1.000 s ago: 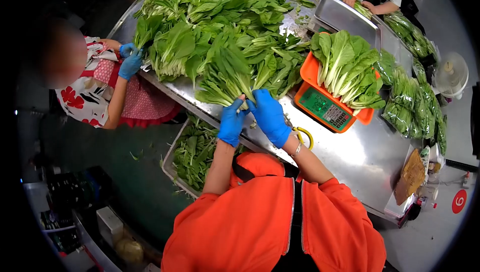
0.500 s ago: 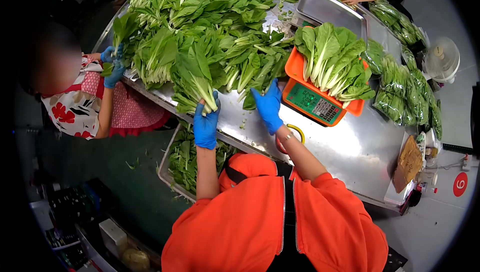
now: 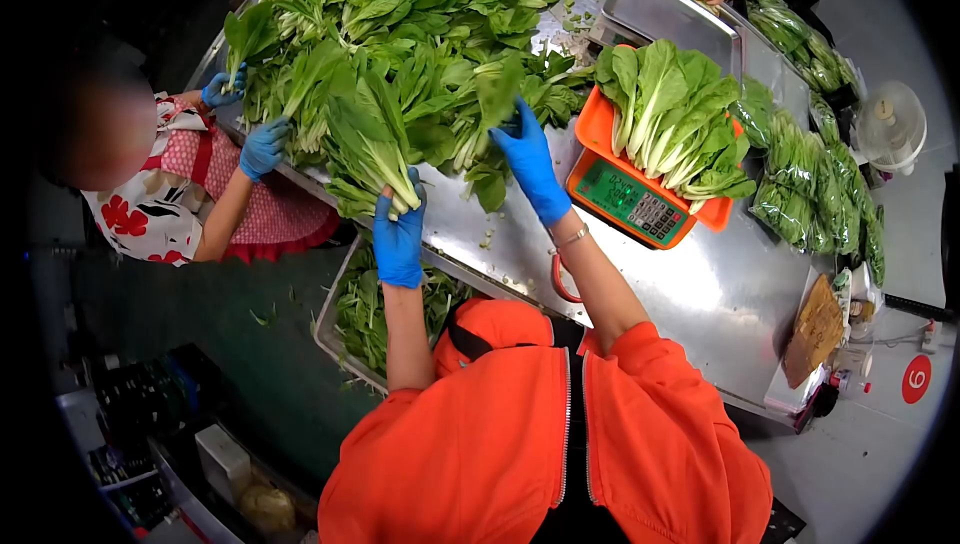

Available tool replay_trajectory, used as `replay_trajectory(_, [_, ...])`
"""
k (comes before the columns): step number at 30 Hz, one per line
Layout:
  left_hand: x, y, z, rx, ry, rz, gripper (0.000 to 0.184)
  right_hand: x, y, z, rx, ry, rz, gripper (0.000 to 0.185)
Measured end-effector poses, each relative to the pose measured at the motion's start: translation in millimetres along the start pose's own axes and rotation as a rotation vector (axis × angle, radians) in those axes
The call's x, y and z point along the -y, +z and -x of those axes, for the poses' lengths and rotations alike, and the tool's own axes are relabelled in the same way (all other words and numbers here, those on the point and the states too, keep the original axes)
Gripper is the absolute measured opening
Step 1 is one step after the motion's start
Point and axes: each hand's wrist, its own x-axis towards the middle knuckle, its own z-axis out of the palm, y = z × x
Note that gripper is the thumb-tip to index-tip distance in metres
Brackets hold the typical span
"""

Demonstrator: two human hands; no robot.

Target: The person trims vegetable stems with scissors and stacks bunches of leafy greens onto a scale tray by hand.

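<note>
My left hand [image 3: 400, 239], in a blue glove, is closed around the pale stem ends of a bunch of leafy greens [image 3: 370, 134]. The leaves of that bunch point away from me over the big pile. To the right, my gloved right hand [image 3: 532, 169] is closed on a single leafy green [image 3: 497, 89], which is blurred by motion at its fingertips. Just right of that hand stands an orange digital scale [image 3: 585, 189] with a lit display. More greens [image 3: 665, 119] lie in its orange tray, stems toward me.
A large pile of greens [image 3: 400, 4] covers the table's [image 3: 640, 314] far left. Bagged greens [image 3: 800, 179], a metal tray [image 3: 665, 14] and a fan [image 3: 888, 124] are at right. Red-handled scissors [image 3: 562, 279] lie near me. A crate of greens [image 3: 350, 329] sits below the edge. Two co-workers handle greens.
My right hand has moved up and left from beside the scale and now has a leafy green. My left hand has shifted slightly left with its bunch. The left co-worker's hands have separated.
</note>
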Motion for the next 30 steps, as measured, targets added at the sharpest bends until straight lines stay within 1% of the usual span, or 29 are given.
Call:
replay_trajectory(2, [-4,-1,0,0.011,0.016,-0.024,0.039,8,2,-3,-0.070,-0.063,0.161,0.057])
replay_trajectory(3, [-7,-2,1,0.013,0.019,-0.024,0.039,7,-1,1,-0.067,-0.065,0.160,0.057])
replay_trajectory(5, [-10,-4,1,0.031,0.043,-0.004,0.039,2,-11,18,-0.113,0.154,0.620,0.073])
replay_trajectory(6, [-9,-5,0,0.027,0.047,0.001,0.039,-3,-8,27,-0.108,0.157,0.625,0.073])
replay_trajectory(8, [-10,-4,-1,-0.070,0.046,0.004,0.041,-17,8,50,-0.023,0.077,0.961,0.082])
replay_trajectory(9, [-9,-5,-4,-0.002,0.014,-0.011,0.041,-19,17,54,-0.010,0.056,1.057,0.078])
replay_trajectory(10, [-8,-5,-5,0.002,0.015,-0.010,0.041,-21,20,51,-0.011,0.052,1.058,0.078])
replay_trajectory(12, [-4,-3,-4,-0.001,-0.007,0.043,0.042,-34,24,45,-0.038,0.067,1.046,0.070])
replay_trajectory(13, [-4,-2,-3,0.007,0.009,0.012,0.041,-45,18,43,-0.119,-0.028,0.913,0.060])
replay_trajectory(14, [-6,-2,-3,0.009,0.010,0.012,0.041,-55,10,43,-0.119,-0.030,0.913,0.060])
replay_trajectory(16, [-11,-3,-3,0.011,0.073,-0.047,0.041,-58,-4,50,-0.162,0.142,0.319,0.051])
replay_trajectory(17, [-14,-3,-4,0.014,0.076,-0.041,0.041,-61,-8,55,-0.159,0.125,0.106,0.044])
replay_trajectory(18, [-19,-4,-4,0.003,0.092,-0.031,0.041,-49,-8,61,-0.157,0.128,0.110,0.044])
replay_trajectory(20, [-25,-6,0,-0.016,0.102,-0.026,0.041,-15,-5,73,-0.119,0.169,-0.072,0.041])
replay_trajectory(21, [-27,-5,0,-0.009,0.132,-0.039,0.040,-21,-4,75,-0.110,0.162,-0.109,0.040])
replay_trajectory(22, [-28,-4,-1,0.004,0.166,-0.049,0.040,-27,-2,76,-0.108,0.154,-0.109,0.040])
replay_trajectory(24, [-31,-3,0,0.021,0.173,-0.047,0.040,-29,2,83,-0.157,0.237,-0.103,0.041])
replay_trajectory(26, [-34,-1,4,0.051,0.151,-0.040,0.039,-21,6,98,-0.136,0.218,-0.090,0.041])
replay_trajectory(28, [-36,-3,6,0.016,0.165,-0.034,0.039,-13,10,115,0.015,0.172,0.124,0.041])
replay_trajectory(29, [-37,-3,5,-0.012,0.175,-0.028,0.039,-14,11,122,0.076,0.223,0.187,0.042])
replay_trajectory(30, [-35,0,4,-0.004,0.175,-0.025,0.039,-16,13,127,0.183,0.250,0.353,0.041])
